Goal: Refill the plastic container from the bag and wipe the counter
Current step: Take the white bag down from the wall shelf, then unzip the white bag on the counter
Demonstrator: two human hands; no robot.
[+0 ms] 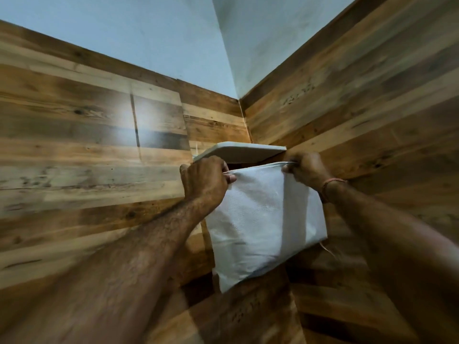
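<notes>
Wood-plank walls (87, 145) meet in a corner under pale blue paint, and a flat white corner shelf (238, 151) sits where they join. Just below its front edge hangs the white woven plastic bag (265, 224), its top hem stretched taut between two raised arms.

The left grip (206, 180) is curled over the hem's left end, thumb pinching it from the front. The right grip (306, 170), with an orange thread band (332, 181) at the wrist, is clenched on the right end. The bag's lower part bulges and tilts, so it probably holds a fair load. Whether it is going up to the shelf or coming away from it cannot be told. Neither the plastic container nor the bench is in view.

To handle this well, both pinches should stay firm and level, with the mouth uppermost so nothing spills. A bag carried only by its hem can slip, so one hand should likely go under the base once the bag clears the shelf edge. A loose thread (327, 249) trails from the lower right corner, which hints at fraying there.
</notes>
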